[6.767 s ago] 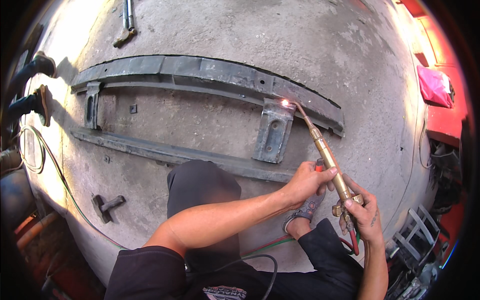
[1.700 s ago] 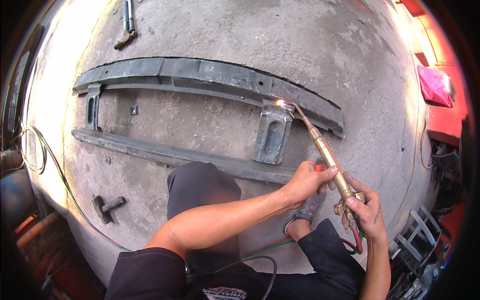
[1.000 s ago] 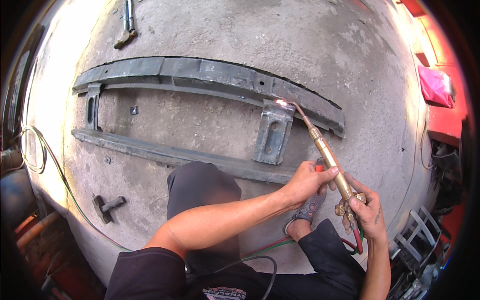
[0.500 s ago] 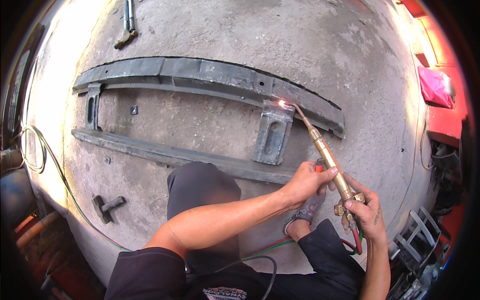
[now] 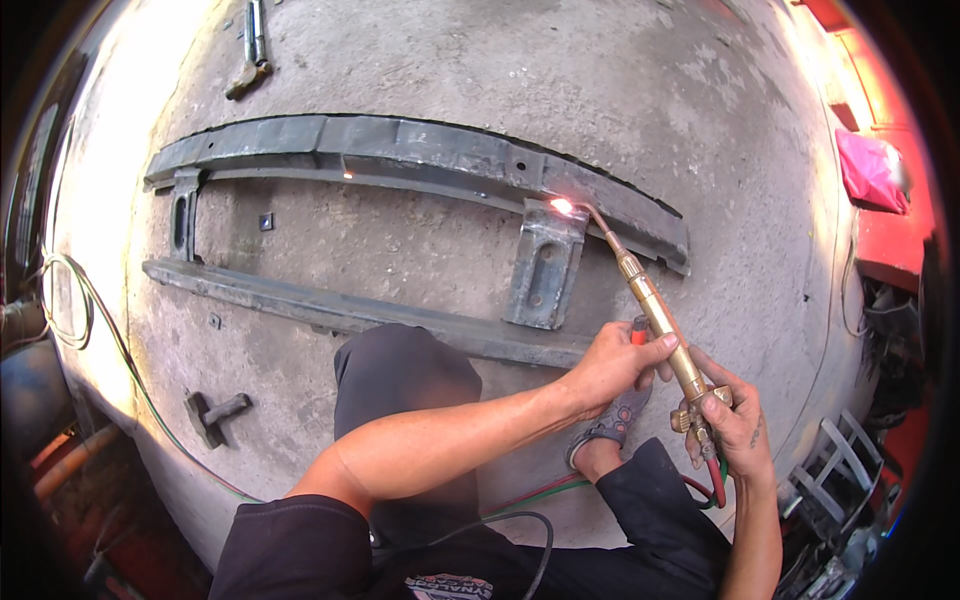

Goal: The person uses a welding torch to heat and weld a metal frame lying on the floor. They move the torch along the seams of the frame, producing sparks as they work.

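A brass gas torch (image 5: 652,303) slants up and to the left, its bent tip at a bright pink-white glow on the top of a short bracket (image 5: 545,272). The bracket joins a long curved grey metal beam (image 5: 420,140) and a straighter lower bar (image 5: 290,297); they lie on the floor. My left hand (image 5: 620,360) is closed on the torch's barrel, with a small orange-red item with a dark end (image 5: 639,331) between its fingers. Lower down, my right hand (image 5: 742,418) wraps round the valve end, where red and green hoses (image 5: 718,490) attach.
At the left lie a hammer (image 5: 212,415) and looped hoses (image 5: 90,300). Another long-handled tool (image 5: 250,75) is at the upper left. A small square metal piece (image 5: 266,222) lies inside the frame. Metal parts (image 5: 840,470) and a pink bag (image 5: 868,170) stand at the right.
The glow at the torch tip has grown larger and brighter. A small orange spark now shows on the long beam, left of centre. Both hands have hardly moved.
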`<state>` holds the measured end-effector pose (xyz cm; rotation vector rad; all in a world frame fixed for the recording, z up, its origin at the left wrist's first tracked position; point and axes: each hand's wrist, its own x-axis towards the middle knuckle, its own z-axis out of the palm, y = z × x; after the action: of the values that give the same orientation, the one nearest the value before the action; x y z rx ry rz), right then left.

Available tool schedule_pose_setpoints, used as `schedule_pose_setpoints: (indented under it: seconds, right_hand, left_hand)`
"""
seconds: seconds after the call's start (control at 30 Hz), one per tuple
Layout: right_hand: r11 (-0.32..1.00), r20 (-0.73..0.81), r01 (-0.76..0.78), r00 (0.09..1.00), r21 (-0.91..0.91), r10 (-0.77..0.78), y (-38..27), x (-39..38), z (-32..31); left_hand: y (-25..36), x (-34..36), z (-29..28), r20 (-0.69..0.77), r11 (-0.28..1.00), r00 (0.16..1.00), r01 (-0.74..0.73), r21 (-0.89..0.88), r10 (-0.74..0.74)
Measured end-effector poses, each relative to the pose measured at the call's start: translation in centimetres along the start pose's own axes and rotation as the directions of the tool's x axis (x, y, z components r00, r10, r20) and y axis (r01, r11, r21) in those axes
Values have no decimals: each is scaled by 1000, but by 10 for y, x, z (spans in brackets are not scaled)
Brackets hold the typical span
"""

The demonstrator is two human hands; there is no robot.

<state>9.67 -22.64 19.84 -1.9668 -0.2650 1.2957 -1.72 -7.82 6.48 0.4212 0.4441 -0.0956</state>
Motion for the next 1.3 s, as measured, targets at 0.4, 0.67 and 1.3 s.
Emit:
schedule_pose_setpoints:
  seconds: [0.4, 0.67, 1.3]
  right_hand:
    - [999, -18, -24, 1000, -29, 23, -5, 0, 2]
    - [998, -15, -52, 999, -33, 52, -9, 2, 5]
    - [999, -18, -17, 1000, -51, 16, -3, 0, 1]
  left_hand:
    - [-1, 1, 0, -8, 1000, 1000, 13, 8, -13]
    - [-1, 1, -2, -9, 1000, 1000, 11, 4, -11]
    - [-1, 1, 0, -9, 1000, 1000, 6, 11, -5]
